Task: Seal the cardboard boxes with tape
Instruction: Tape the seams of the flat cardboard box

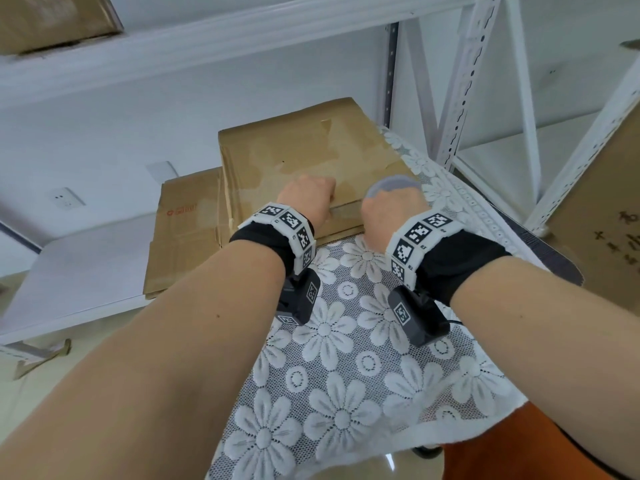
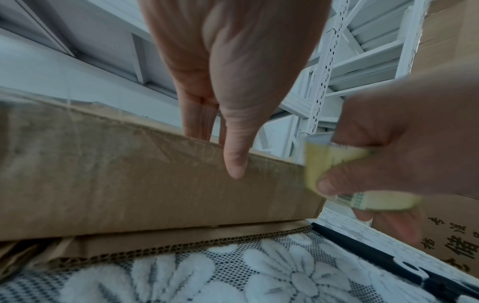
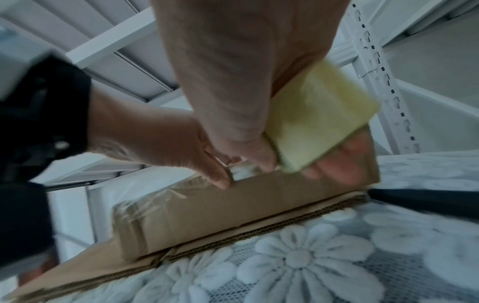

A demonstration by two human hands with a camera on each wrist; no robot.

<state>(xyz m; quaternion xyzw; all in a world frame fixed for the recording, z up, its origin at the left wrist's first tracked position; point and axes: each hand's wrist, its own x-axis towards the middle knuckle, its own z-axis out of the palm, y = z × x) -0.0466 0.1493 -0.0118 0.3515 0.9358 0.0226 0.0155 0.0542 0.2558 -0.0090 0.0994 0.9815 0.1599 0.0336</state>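
A brown cardboard box (image 1: 304, 147) lies on a lace-covered table, with clear tape shining on its top and near side (image 2: 129, 174). My left hand (image 1: 311, 195) pinches the box's near top edge, the thumb (image 2: 234, 164) pressed on the side face and the fingers over the top. In the right wrist view a short strip of tape runs from that thumb (image 3: 220, 180) to the roll. My right hand (image 1: 391, 206) grips the yellowish tape roll (image 3: 318, 123) just right of the left hand, at the same edge (image 2: 334, 164).
Flattened cardboard (image 2: 181, 237) lies under the box, and another box (image 1: 183, 230) sticks out to its left. White metal shelving (image 1: 485, 98) stands behind and to the right. A large printed carton (image 1: 602, 202) is at the right. The lace tablecloth (image 1: 346, 393) covers the near table.
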